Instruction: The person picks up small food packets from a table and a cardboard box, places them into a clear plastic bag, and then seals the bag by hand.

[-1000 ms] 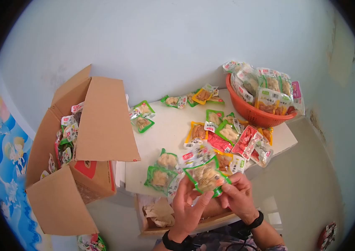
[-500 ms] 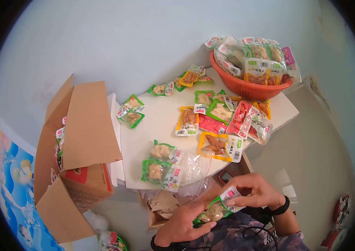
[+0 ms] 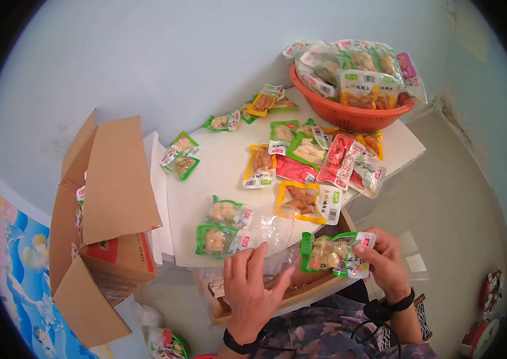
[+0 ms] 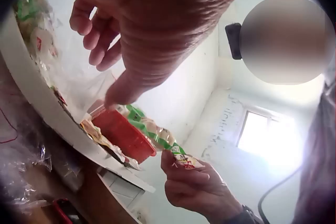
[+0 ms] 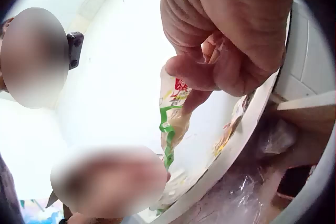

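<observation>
My right hand (image 3: 390, 263) pinches a green-edged snack packet (image 3: 324, 254) by its white end, thumb on top, above the table's front edge. Pale pieces show through the packet's clear front. The left hand (image 3: 249, 293) hovers to its left with fingers spread and nothing in them; in the left wrist view its fingers (image 4: 107, 43) hang apart from the packet. Just beyond the left hand, two green-edged packets (image 3: 213, 240) lie side by side, and a clear plastic bag (image 3: 275, 226) spreads beside them. A yellow-edged packet (image 3: 304, 202) lies behind the held one.
An orange basket (image 3: 349, 118) heaped with packets stands at the back right. More packets (image 3: 310, 151) are piled before it. An open cardboard box (image 3: 119, 173) stands left of the white table (image 3: 205, 173). Below the front edge, a wooden drawer (image 3: 316, 290) is pulled out.
The left hand has let go of the packet and moved away from it. My right hand has raised the packet from near the lap towards the table. The head view has shifted.
</observation>
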Demonstrator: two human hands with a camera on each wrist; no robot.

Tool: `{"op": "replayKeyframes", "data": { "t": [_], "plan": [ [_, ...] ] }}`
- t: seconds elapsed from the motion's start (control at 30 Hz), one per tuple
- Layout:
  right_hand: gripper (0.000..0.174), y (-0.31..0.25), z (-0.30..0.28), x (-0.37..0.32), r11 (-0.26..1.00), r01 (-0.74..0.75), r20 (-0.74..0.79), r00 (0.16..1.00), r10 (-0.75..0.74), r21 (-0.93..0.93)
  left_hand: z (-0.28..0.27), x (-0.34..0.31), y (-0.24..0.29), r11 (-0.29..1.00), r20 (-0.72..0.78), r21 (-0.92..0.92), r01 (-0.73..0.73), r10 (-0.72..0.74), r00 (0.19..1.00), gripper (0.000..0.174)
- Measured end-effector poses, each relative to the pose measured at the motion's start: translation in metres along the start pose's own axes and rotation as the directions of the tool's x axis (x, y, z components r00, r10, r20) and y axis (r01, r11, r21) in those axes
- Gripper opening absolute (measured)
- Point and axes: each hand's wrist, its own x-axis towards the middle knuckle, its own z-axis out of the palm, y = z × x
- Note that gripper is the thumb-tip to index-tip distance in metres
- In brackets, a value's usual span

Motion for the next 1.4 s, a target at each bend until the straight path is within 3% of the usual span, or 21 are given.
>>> {"op": "replayKeyframes", "data": {
  "t": [0.13,0.27,0.47,0.57,0.8,0.93,1.03,1.13,1.2,1.3,1.37,1.4],
  "plan": [
    [0.015,0.009,0.014,0.003,0.996,-0.08,-0.032,0.996,0.081,0.032,0.011,-0.007,-0.008,0.999,0.001,0.005,0.054,-0.054,0.999,0.032],
    [0.016,0.015,0.027,0.015,0.986,-0.101,0.055,0.994,0.094,0.132,0.011,-0.005,-0.004,0.994,-0.065,-0.065,0.088,-0.092,0.994,0.017],
    [0.019,0.018,0.062,0.036,0.96,-0.084,0.056,0.996,0.072,0.268,0.006,0.003,-0.002,0.998,-0.161,-0.066,0.009,-0.02,0.987,0.018],
    [0.019,0.016,0.069,0.046,0.945,-0.075,0.064,0.996,0.058,0.318,0.001,0.001,-0.003,0.996,-0.148,-0.086,0.038,-0.05,0.988,0.019],
    [0.015,0.024,0.107,0.057,0.927,-0.127,0.214,0.975,0.053,0.352,-0.001,0.004,-0.003,0.992,-0.164,-0.119,-0.033,0.014,0.986,0.021],
    [0.015,0.028,0.123,0.077,0.942,-0.121,0.276,0.961,0.032,0.314,-0.002,0.006,-0.003,0.983,-0.2,-0.176,-0.056,0.02,0.98,0.025],
    [0.022,0.026,0.131,0.086,0.975,-0.124,0.344,0.937,0.055,0.182,-0.004,0.009,-0.001,0.974,-0.2,-0.214,-0.078,0.035,0.979,0.028],
    [0.03,0.036,0.136,0.108,0.969,0.17,0.315,0.943,-0.106,-0.182,-0.004,0.008,0.004,0.959,-0.165,-0.265,-0.1,0.057,0.985,0.029],
    [0.033,0.049,0.142,0.119,0.966,0.211,0.337,0.929,-0.152,-0.147,0.001,0.007,0.005,0.942,-0.161,-0.301,-0.149,0.104,0.981,0.032],
    [0.039,0.05,0.144,0.124,0.948,0.216,0.313,0.94,-0.136,-0.235,0.008,0.001,0.002,0.937,-0.115,-0.321,-0.134,0.102,0.988,0.029],
    [0.042,0.038,0.143,0.131,0.962,-0.089,0.246,0.957,0.155,-0.258,0.013,-0.001,-0.003,0.932,-0.141,-0.346,-0.105,0.059,0.988,0.026],
    [0.044,0.033,0.144,0.125,0.976,-0.089,0.237,0.962,0.136,-0.197,0.014,-0.002,-0.005,0.93,-0.152,-0.358,-0.088,0.035,0.988,0.024]
  ]
}}
